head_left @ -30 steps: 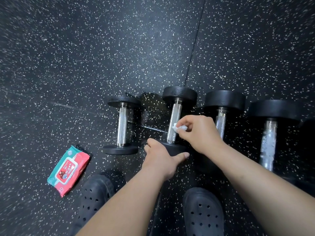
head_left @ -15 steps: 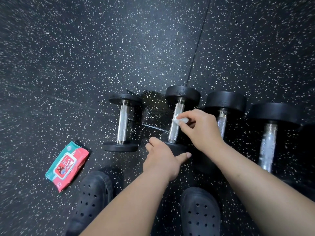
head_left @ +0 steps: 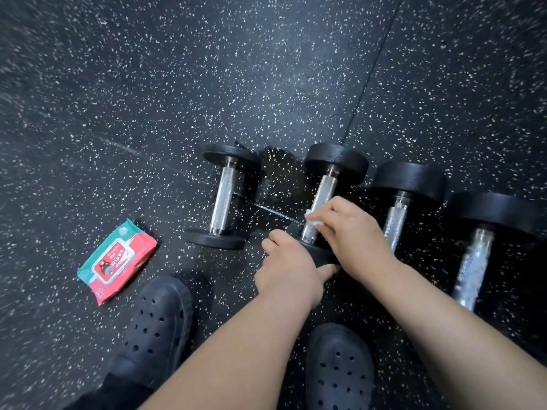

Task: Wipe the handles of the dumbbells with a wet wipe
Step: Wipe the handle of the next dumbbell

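Wipe on the second handle, both hands at work!

From the head camera we look down on four dumbbells lying side by side on the speckled black floor (head_left: 177,84). The right hand (head_left: 352,232) pinches a small white wet wipe (head_left: 313,218) between thumb and curled fingertips and presses it to the lower part of the chrome handle (head_left: 322,193) of the second dumbbell (head_left: 336,161). The left hand (head_left: 290,267) grips that dumbbell's near weight head (head_left: 321,254), fingers curled together over the top, thumb stretched underneath. We have the first dumbbell (head_left: 222,199) just to the left, untouched; the third dumbbell (head_left: 395,223) and the fourth dumbbell (head_left: 473,261) lie to the right (the fourth one's handle is blurred). A red-and-teal pack of wipes (head_left: 117,261) lies flat on the floor further left, well apart from the row, beside two black clogs (head_left: 157,327) at the bottom.
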`<state>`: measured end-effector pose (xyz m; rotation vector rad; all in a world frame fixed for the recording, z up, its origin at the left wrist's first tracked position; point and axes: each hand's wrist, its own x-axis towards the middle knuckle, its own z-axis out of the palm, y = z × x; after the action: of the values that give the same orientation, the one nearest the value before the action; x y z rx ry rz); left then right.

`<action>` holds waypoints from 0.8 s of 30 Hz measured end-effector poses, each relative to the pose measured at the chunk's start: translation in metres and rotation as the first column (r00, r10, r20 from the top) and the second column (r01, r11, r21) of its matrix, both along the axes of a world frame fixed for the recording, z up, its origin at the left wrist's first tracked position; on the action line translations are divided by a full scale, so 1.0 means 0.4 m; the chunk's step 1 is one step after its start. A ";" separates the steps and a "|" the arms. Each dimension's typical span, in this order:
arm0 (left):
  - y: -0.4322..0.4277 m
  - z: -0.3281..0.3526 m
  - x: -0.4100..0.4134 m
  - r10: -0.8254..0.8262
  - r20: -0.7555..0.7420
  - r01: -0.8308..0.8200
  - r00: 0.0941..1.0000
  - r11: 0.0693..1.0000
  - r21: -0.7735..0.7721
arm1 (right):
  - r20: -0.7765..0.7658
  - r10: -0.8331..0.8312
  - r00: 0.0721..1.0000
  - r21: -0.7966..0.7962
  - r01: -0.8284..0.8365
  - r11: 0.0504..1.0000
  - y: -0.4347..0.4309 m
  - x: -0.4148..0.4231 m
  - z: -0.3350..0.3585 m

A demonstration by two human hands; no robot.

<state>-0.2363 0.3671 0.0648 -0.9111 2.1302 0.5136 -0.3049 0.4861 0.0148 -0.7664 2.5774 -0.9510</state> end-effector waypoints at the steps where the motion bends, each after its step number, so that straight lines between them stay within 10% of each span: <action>1: 0.002 -0.001 0.000 -0.005 0.005 0.005 1.000 1.000 -0.003 | -0.015 0.017 1.000 0.025 -0.017 1.000 -0.002 0.000 0.004; 19: 0.011 -0.004 0.001 -0.005 0.012 0.005 1.000 1.000 -0.018 | -0.118 -0.013 0.993 0.145 0.030 0.989 -0.014 -0.009 0.048; 24: 0.008 -0.003 0.002 0.004 0.005 -0.004 1.000 1.000 -0.006 | -0.159 0.170 0.972 0.511 -0.066 0.857 -0.058 -0.060 0.052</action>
<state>-0.2356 0.3704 0.0634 -0.9197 2.1265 0.5068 -0.3290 0.4627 0.0358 -0.8829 2.7208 -0.1396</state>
